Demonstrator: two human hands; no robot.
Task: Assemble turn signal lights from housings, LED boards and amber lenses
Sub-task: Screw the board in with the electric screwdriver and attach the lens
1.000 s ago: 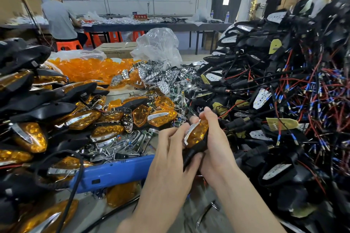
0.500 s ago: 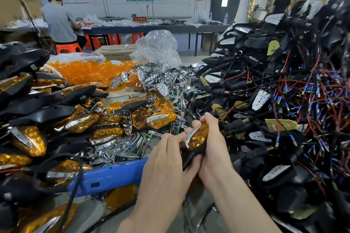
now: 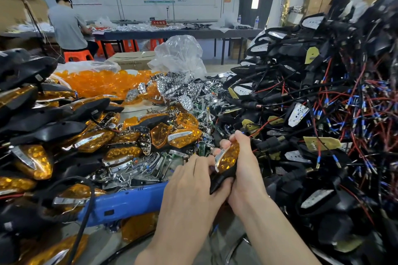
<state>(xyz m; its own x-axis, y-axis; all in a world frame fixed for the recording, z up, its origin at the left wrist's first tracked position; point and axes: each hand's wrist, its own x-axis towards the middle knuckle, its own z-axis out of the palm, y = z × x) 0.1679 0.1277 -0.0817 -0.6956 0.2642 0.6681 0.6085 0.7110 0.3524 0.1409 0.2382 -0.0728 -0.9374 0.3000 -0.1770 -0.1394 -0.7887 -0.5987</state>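
Observation:
Both hands hold one turn signal light (image 3: pixel 228 158) in front of me: an amber lens with a chrome strip sits in a black housing, and a black stem sticks out below. My left hand (image 3: pixel 195 180) grips its left side, with fingers at the chrome edge. My right hand (image 3: pixel 245 170) wraps the right side, thumb and fingertips over the lens top. Loose amber lenses (image 3: pixel 101 83) fill a heap at the back left. Chrome reflectors (image 3: pixel 178 90) lie behind the centre. Black housings with LED boards and wires (image 3: pixel 312 114) are piled high on the right.
Finished lights with amber lenses (image 3: pixel 53 135) are stacked on the left. A blue tool (image 3: pixel 125 204) lies across the table just left of my hands. A clear plastic bag (image 3: pixel 181 54) stands behind the parts. Two people work at far tables.
The light stays between both hands at about the same spot. My fingers have shifted slightly on the lens; the view has tilted a little.

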